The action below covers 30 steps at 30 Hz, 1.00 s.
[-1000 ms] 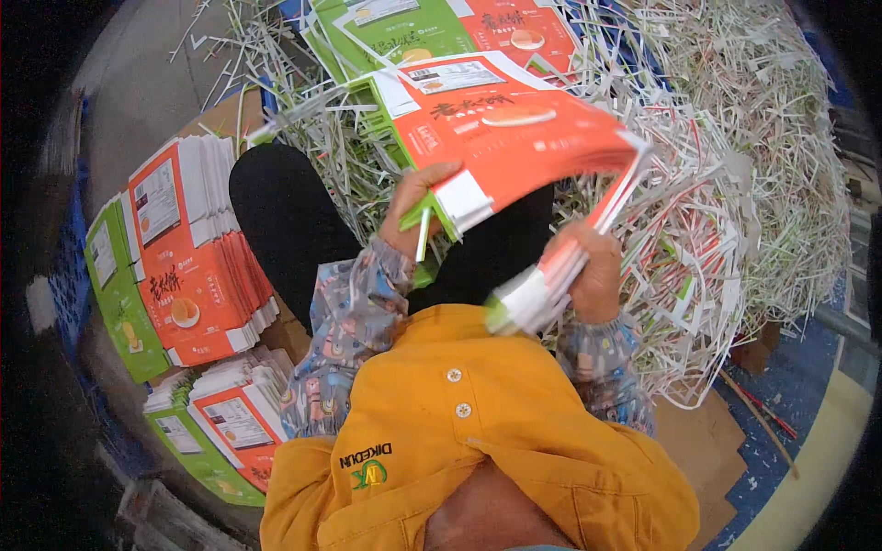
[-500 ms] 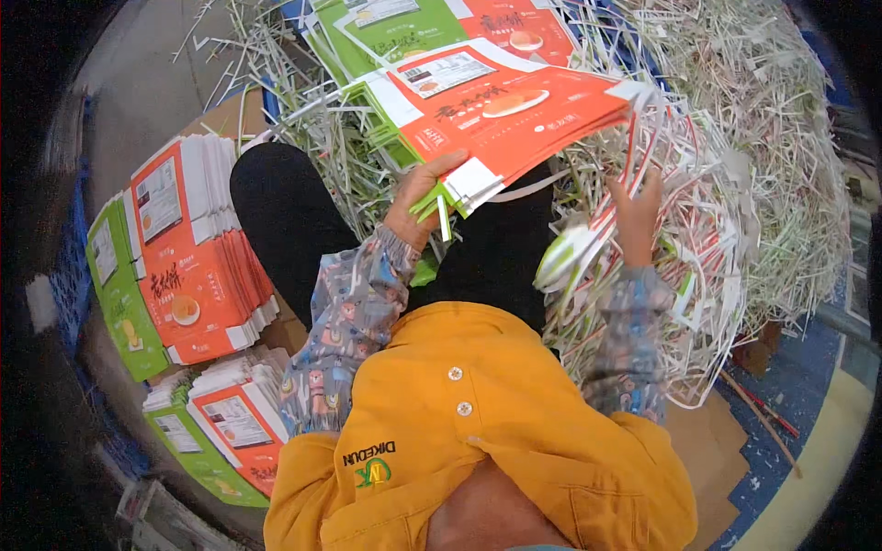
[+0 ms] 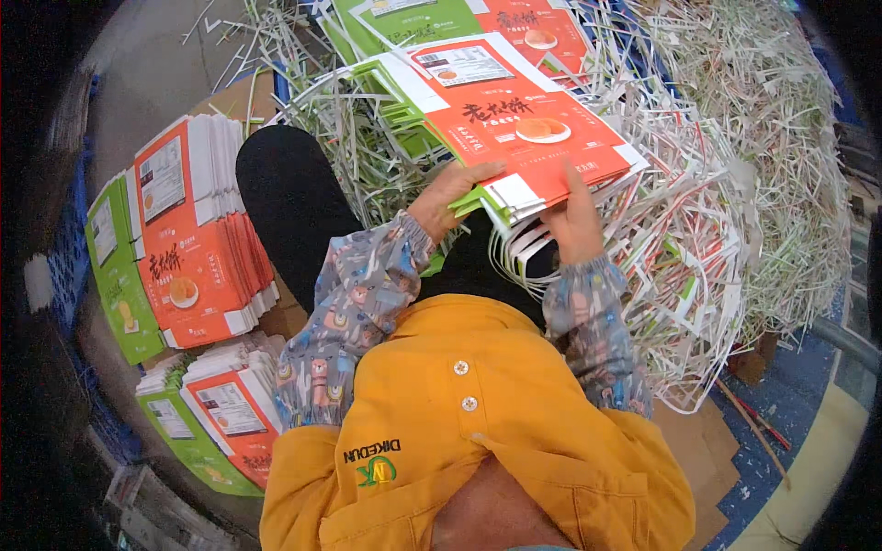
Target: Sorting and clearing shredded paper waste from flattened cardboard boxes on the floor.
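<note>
A stack of flat red and green printed carton sheets (image 3: 496,138) lies tilted over my knees. My left hand (image 3: 450,197) is closed on its near left corner, thumb on top and fingers underneath. At the near edge, my right hand (image 3: 577,225) grips the same stack with the thumb on the red face; its other fingers are mostly hidden. Thin white trimming strips (image 3: 525,266) hang in loops below the stack, beside the right hand. Whether the right fingers also hold these strips cannot be made out.
A large heap of paper strips (image 3: 753,138) fills the right side. More green and red carton sheets (image 3: 404,28) lie beyond the stack. Neat piles of sheets (image 3: 202,257) stand on the left. Thin sticks (image 3: 753,422) lie on the floor at the lower right.
My right hand has left the bunch of strips at the right and moved left onto the stack's near edge. The strips it held are now on the heap. The left hand shifted slightly right.
</note>
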### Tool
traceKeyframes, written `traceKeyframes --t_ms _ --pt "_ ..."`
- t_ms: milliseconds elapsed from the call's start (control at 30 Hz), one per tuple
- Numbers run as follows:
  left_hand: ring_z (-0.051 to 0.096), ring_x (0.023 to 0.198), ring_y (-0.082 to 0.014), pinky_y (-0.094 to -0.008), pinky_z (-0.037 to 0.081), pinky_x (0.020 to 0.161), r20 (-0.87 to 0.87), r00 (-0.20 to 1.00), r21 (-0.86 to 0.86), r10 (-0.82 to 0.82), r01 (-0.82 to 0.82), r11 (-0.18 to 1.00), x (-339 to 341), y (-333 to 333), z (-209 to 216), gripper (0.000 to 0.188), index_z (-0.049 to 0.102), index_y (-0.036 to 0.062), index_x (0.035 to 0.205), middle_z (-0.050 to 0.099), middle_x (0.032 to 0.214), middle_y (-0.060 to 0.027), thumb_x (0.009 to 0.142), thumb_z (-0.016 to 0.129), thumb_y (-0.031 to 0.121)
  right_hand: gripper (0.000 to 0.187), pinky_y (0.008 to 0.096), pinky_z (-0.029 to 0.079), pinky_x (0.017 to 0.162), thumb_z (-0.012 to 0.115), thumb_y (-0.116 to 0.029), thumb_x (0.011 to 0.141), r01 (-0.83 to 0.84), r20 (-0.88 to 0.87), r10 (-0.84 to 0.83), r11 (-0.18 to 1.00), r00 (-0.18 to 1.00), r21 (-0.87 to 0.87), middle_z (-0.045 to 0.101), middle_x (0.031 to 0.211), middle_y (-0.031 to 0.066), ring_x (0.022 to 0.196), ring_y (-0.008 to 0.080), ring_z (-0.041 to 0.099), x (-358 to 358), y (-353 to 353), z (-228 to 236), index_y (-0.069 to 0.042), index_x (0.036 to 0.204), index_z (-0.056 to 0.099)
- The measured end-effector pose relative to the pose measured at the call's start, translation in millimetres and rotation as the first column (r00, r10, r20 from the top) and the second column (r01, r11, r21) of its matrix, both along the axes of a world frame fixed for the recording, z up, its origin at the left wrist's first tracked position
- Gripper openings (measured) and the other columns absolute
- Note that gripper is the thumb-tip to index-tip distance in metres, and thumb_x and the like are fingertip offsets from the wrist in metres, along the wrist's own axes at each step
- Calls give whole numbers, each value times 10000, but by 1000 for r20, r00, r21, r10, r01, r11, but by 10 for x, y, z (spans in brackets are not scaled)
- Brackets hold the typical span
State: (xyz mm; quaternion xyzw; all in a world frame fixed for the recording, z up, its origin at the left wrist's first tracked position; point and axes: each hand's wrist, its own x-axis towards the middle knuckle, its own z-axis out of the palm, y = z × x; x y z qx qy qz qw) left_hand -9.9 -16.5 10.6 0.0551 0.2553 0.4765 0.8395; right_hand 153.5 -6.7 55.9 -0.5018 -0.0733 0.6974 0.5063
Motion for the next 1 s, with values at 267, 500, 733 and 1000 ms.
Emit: traceKeyframes --t_ms 267,500,733,1000 --pt "516 587 -76 -190 387 551 -335 906 107 -259 310 945 -149 -238 76 247 602 50 814 593 736 -19 726 637 278 316 340 485 739 547 -28 737 -32 237 -22 974 971 222 538 968 141 863 241 564 92 105 -32 60 1023 448" --pt "557 574 -190 -300 403 564 -965 -28 124 261 830 544 -503 -166 34 278 622 112 696 596 636 -37 752 561 377 330 301 492 700 579 -72 700 -89 350 29 984 936 155 569 911 129 811 217 582 722 513 369 44 994 485" --pt "556 795 -254 -500 353 655 -701 -659 -526 273 737 425 -1109 -414 -867 323 634 92 786 595 778 -78 725 553 398 321 321 496 712 572 -76 709 -52 423 -128 920 897 388 562 936 129 810 229 582 1297 702 964 37 996 482" --pt "534 899 -183 -290 423 774 -892 342 387 295 239 891 -967 285 -23 442 492 -16 1066 541 1015 -114 749 585 277 430 373 484 773 557 -70 729 -12 283 -89 941 955 337 509 1047 158 904 262 555 1167 578 500 27 1111 384"
